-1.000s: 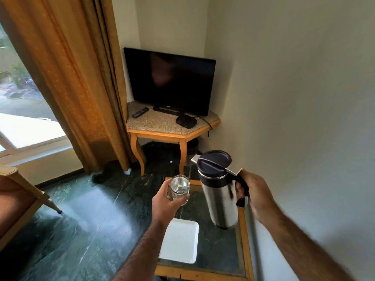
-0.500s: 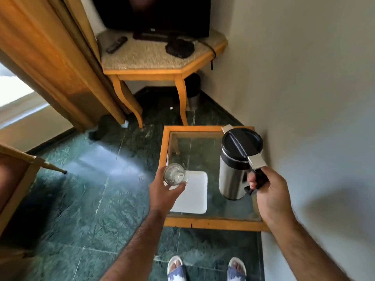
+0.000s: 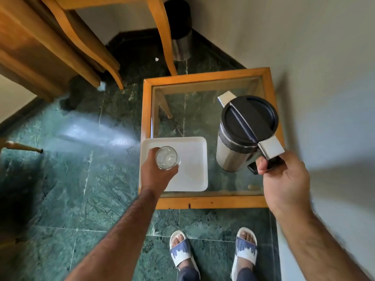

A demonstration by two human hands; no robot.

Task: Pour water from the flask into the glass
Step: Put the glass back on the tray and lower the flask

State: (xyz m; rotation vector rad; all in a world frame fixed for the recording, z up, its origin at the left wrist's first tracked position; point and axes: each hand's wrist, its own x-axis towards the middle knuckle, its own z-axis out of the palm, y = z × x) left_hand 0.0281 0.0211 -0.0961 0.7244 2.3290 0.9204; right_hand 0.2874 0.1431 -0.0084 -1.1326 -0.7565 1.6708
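Observation:
A steel flask (image 3: pixel 233 147) with a black lid and a spout pointing away from me is held upright over the right side of a glass-topped table (image 3: pixel 203 203). My right hand (image 3: pixel 284 179) grips its black handle. My left hand (image 3: pixel 156 175) holds a clear glass (image 3: pixel 167 158) upright, seen from above, over the left part of a white square tray (image 3: pixel 192 171). Flask and glass are apart, about a hand's width. Whether the flask's base touches the tabletop I cannot tell.
The wooden-framed table stands against a white wall (image 3: pixel 314 67) on the right. Beyond it are the legs of a wooden stand (image 3: pixel 164 37) and a metal bin (image 3: pixel 180 43). A curtain (image 3: pixel 40 53) hangs at the far left. My sandalled feet (image 3: pixel 213 248) stand on green marble.
The view has tilted down, so the television is out of sight and my feet show. Both hands keep their holds; the glass now sits over the tray.

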